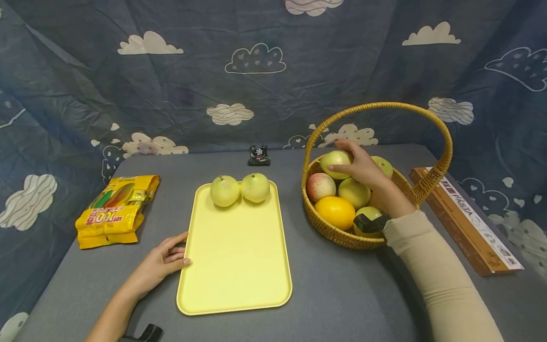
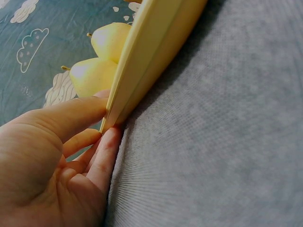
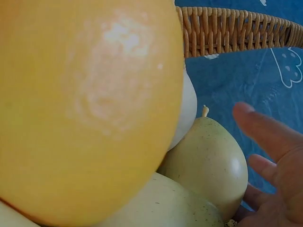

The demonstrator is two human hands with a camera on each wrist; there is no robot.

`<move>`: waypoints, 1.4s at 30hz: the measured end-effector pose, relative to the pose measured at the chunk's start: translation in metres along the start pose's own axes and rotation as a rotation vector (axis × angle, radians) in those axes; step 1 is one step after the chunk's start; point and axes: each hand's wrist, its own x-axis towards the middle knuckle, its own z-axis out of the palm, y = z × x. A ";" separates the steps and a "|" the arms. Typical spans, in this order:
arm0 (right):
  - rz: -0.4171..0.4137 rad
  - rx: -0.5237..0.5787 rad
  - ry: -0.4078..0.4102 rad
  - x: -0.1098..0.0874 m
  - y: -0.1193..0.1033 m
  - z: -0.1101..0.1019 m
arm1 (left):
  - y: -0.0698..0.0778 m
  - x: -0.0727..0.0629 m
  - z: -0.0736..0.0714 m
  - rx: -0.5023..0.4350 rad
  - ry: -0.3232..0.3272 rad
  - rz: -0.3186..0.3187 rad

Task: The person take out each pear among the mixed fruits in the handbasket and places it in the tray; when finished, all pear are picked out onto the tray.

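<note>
In the head view, the left hand [image 1: 162,261] pinches the side of the yellow tray [image 1: 235,266] at lower centre, apparently to steady it; two pears [image 1: 224,191] sit touching at its far end. Right of centre, the right hand [image 1: 363,164] spreads around a basket pear [image 1: 335,164] heaped within wicker basket [image 1: 325,232] walls. A grey cloth [image 1: 333,285] covers the table; a cloud-print curtain [image 1: 192,90] hangs behind. The left wrist view shows thumb and fingers meeting the rim. In the right wrist view, at lower right, one finger stands clear, so firmness cannot be told.

The right sleeve [image 1: 442,270] is plain beige, creased toward its cuff [image 1: 403,229], with a black device [image 1: 370,223] just beyond. The left hand [image 1: 164,258] and forearm [image 1: 114,311] are bare, another black piece [image 1: 148,333] (partly out of view) beside them.
</note>
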 end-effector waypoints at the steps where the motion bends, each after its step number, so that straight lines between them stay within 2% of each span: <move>1: 0.005 -0.015 -0.003 0.000 0.000 0.000 | 0.000 0.000 0.000 -0.002 0.000 0.000; 6: 0.044 -0.071 -0.035 0.000 0.002 0.001 | -0.001 0.000 0.000 -0.003 -0.001 0.001; 9: 0.066 -0.064 -0.044 0.000 0.003 0.002 | -0.001 0.000 0.000 0.002 -0.002 -0.002; 12: 0.050 -0.086 -0.033 0.000 0.005 0.002 | 0.000 0.000 0.000 0.003 0.000 -0.006; 19: -0.032 -0.171 0.075 0.002 0.006 0.003 | 0.001 -0.001 0.000 -0.002 -0.001 -0.015; 23: -0.066 -0.183 0.139 0.000 0.000 0.003 | 0.001 -0.001 0.000 0.001 -0.001 -0.012; 28: -0.071 -0.134 0.169 -0.008 -0.010 0.001 | 0.001 0.000 0.000 -0.001 0.001 -0.015; 33: -0.076 -0.110 0.147 -0.021 -0.020 -0.002 | 0.001 0.000 0.001 -0.011 0.001 -0.016; 42: -0.141 -0.097 0.137 -0.049 -0.043 -0.007 | 0.001 0.000 0.000 -0.011 0.003 -0.017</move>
